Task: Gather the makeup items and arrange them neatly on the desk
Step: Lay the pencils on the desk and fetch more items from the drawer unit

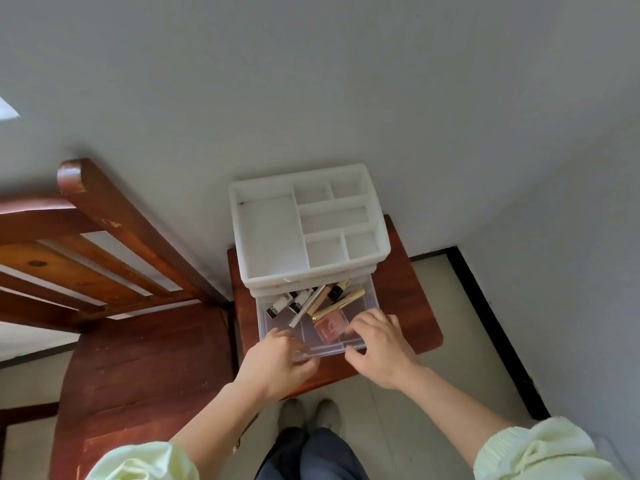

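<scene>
Just beside a chair [138, 358], left hand [277, 362] and right hand [381, 348] clamp fingers [362, 322] on the drawer [332, 350].

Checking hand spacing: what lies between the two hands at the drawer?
Head view: between the left hand and right hand lies the front of the clear drawer, a pink bottle inside it.

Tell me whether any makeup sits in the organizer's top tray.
No, the top tray shows only bare white compartment bottoms; the makeup lies in the clear drawer below.
</scene>
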`<state>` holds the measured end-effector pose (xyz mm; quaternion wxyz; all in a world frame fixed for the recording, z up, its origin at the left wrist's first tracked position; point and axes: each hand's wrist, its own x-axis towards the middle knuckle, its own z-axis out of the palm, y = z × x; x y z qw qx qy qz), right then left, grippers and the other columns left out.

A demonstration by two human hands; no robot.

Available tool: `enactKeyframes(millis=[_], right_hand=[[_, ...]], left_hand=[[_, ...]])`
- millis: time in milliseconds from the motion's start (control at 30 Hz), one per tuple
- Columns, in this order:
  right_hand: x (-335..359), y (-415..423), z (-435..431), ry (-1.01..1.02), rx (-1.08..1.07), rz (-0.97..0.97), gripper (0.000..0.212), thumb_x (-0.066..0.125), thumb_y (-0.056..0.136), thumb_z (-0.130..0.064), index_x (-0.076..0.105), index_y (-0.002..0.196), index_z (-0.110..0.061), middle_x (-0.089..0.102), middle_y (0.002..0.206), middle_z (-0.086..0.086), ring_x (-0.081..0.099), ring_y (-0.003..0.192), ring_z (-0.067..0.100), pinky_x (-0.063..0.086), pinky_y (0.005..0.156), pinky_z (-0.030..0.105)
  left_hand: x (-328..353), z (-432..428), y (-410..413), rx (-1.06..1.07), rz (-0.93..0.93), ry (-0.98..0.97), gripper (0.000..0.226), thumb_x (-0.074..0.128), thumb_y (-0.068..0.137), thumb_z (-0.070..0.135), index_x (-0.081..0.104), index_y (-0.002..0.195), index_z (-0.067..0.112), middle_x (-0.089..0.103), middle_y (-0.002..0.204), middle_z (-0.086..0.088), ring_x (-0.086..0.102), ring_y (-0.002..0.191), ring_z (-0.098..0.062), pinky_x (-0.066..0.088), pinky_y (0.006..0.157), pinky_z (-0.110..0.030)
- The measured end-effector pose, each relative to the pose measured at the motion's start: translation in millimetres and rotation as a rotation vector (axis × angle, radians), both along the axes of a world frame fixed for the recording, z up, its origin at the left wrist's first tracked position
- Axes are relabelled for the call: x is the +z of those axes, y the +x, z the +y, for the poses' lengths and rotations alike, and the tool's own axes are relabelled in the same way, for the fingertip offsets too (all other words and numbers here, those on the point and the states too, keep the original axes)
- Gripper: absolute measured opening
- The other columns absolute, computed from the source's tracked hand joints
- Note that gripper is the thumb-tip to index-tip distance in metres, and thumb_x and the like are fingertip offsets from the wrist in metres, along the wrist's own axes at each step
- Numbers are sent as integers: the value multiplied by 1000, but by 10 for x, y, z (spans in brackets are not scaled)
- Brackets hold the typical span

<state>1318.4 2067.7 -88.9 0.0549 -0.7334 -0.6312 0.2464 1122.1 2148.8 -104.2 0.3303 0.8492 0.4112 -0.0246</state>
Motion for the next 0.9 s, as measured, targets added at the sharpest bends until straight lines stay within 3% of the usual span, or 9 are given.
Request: enactKeyframes(millis=[167, 300, 367, 500, 633, 733, 833, 900], right_hand=[[-60, 96, 247, 13, -7, -45, 38, 53, 93, -35, 53, 130, -22, 51, 133, -8, 39, 127, 12, 31, 102, 29], [-153, 21, 497, -26, 153, -122, 48, 63, 87, -34, 51, 132, -19, 49, 137, 0, 37, 131, 20, 26, 111, 36], [-182, -14, 588, -11, 224, -176, 48, 67, 84, -34, 56, 127, -17, 51, 133, 1, 38, 129, 22, 28, 109, 37], [-207, -21, 679, -64, 318, -260, 50, 71, 80, -28, 58, 126, -12, 47, 134, 6, 35, 130, 25, 29, 107, 38], [-181, 7, 688, -106, 362, -287, 39, 62, 88, -22, 57, 124, -8, 46, 135, 10, 33, 133, 27, 33, 107, 39], [-149, 42, 672, -121, 358, -263, 33, 59, 90, -22, 60, 120, -8, 47, 133, 11, 35, 132, 27, 34, 104, 38], [-125, 72, 652, -125, 375, -248, 32, 59, 89, -14, 58, 120, -7, 47, 133, 11, 37, 130, 27, 36, 102, 37], [-116, 101, 632, -120, 391, -237, 37, 59, 86, -8, 57, 123, -6, 47, 134, 11, 37, 130, 27, 36, 102, 37]], left_hand=[[-45, 103, 173, 169, -18, 2, 20, 50, 91, 25, 68, 97, 21, 58, 97, 7, 58, 89, -17, 53, 74, -32], [-157, 175, 252, 214, 20, 152, 25, 55, 91, 20, 65, 114, 18, 58, 111, 1, 57, 100, -20, 50, 69, -28], [-185, 230, 294, 160, 58, 201, 25, 61, 89, 18, 65, 113, 14, 59, 110, -4, 57, 101, -23, 52, 69, -31], [-255, 328, 391, -18, 163, 246, 39, 88, 57, 16, 70, 91, 11, 63, 86, -6, 64, 73, -23, 50, 46, -26], [-291, 315, 512, -126, 240, 266, 49, 96, 33, 15, 70, 75, 13, 62, 69, -3, 62, 58, -18, 47, 40, -23], [-279, 281, 604, -155, 296, 255, 51, 98, 26, 22, 69, 68, 16, 63, 64, -1, 62, 55, -17, 45, 41, -21], [-265, 284, 697, -139, 329, 263, 37, 94, 41, 16, 70, 69, 12, 65, 68, -5, 66, 63, -21, 50, 47, -24], [-256, 299, 751, -165, 321, 303, 41, 94, 28, 9, 65, 58, 11, 60, 58, -7, 62, 52, -22, 49, 40, -24]])
